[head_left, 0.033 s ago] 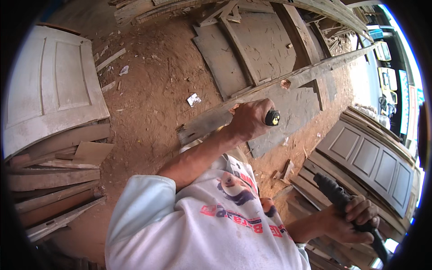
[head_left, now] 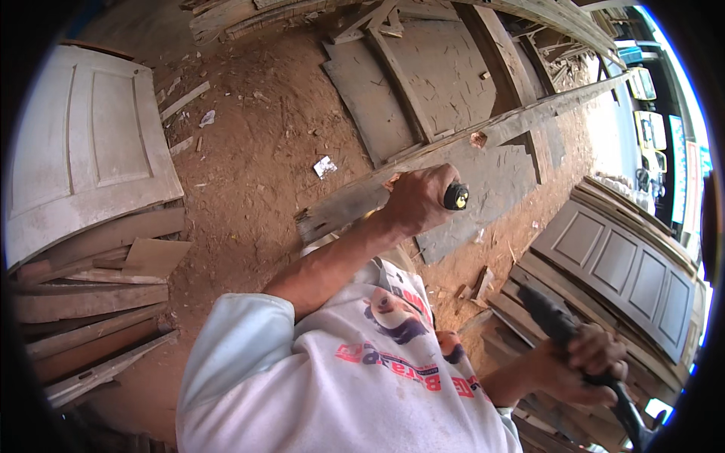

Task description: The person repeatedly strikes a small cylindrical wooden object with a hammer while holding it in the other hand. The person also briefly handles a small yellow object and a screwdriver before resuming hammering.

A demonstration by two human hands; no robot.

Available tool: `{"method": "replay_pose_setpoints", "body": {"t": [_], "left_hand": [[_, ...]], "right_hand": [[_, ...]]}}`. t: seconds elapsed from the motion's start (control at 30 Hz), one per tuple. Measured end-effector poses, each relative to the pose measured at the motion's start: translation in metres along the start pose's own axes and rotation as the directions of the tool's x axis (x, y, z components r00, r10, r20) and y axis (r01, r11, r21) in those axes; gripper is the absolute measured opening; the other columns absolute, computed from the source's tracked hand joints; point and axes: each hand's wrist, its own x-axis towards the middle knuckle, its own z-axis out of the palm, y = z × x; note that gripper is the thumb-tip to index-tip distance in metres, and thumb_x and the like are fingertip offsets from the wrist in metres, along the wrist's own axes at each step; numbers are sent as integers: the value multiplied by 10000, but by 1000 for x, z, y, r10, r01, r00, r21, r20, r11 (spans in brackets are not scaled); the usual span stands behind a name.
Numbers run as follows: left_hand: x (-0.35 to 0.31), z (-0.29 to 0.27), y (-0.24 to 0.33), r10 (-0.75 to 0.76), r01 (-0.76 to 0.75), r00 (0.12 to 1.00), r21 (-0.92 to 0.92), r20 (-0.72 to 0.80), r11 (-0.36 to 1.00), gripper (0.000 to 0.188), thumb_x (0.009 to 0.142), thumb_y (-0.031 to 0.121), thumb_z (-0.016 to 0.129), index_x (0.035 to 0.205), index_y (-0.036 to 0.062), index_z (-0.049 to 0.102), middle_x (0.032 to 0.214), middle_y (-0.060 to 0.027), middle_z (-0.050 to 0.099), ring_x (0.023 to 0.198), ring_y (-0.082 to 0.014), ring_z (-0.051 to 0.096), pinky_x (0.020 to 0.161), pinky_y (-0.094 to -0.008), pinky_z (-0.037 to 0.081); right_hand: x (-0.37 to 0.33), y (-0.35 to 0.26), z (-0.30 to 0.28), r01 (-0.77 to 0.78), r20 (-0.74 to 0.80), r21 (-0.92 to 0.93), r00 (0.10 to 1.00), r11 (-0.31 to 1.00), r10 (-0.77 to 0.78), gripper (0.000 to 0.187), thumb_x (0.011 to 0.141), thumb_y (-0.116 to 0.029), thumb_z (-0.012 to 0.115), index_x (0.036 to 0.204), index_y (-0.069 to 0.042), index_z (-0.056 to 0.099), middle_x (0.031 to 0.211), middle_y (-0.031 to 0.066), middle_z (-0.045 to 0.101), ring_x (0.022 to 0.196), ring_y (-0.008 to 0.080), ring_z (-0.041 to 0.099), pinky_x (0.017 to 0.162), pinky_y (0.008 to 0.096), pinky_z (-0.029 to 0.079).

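My left hand (head_left: 420,199) is closed around the handle of what looks like a chisel (head_left: 456,197). Only its black and yellow butt end shows; any blade is hidden beneath the fist. Below this hand runs a long weathered wooden beam (head_left: 547,112), with a rough cut hole (head_left: 478,140) in it and another notch partly covered by my wrist. At lower right my right hand (head_left: 587,368) grips a dark hammer (head_left: 545,311), slightly blurred. Its thick black grip points up and left, while the far end reaches the lower right rim.
A whitish panelled door (head_left: 113,128) stands at left above stacked boards (head_left: 94,302). At right a grey panelled door (head_left: 615,264) lies on more timber. Flat sheets (head_left: 445,75) and frame pieces cover the brown dirt floor (head_left: 264,151) ahead. Parked vehicles (head_left: 649,132) show at far right.
My right hand and the hammer have shifted slightly left, with the hammer's far end showing more. The left hand has stayed practically still.
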Motion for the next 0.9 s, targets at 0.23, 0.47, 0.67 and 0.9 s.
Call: {"method": "replay_pose_setpoints", "body": {"t": [0.23,0.47,0.67,0.9], "left_hand": [[13,-5,-5,3,-3,1000,-54,-9,999,227,879,166,805,864,64,603,712,-115,656,620,-261,679,558,-388,520],[10,-6,-11,-15,15,1000,-36,-17,999,193,841,127,776,877,77,593,726,-125,660,666,-299,686,600,-419,546],[12,-8,-6,25,-24,999,-31,32,999,196,826,139,773,905,86,602,748,-146,670,726,-346,705,640,-444,556],[16,-10,-8,0,-1,997,-11,-77,1000,242,826,136,831,876,60,606,735,-124,688,668,-234,726,584,-367,564]], "right_hand": [[-106,70,-30,-421,-34,-885,481,197,876,362,1034,-362,579,1040,-1,546,672,80,548,576,168,524,516,344,424],[-5,10,-4,-222,-57,-228,975,948,214,342,1038,-369,563,1019,-27,559,629,17,508,477,106,489,394,255,390],[-53,38,-41,-297,194,-782,720,548,667,307,1023,-341,605,989,-37,578,614,95,547,562,250,591,493,419,442],[-34,24,-10,-531,-9,-757,592,382,806,243,1032,-288,584,1025,-46,573,671,-23,515,538,43,472,422,237,369]]}}
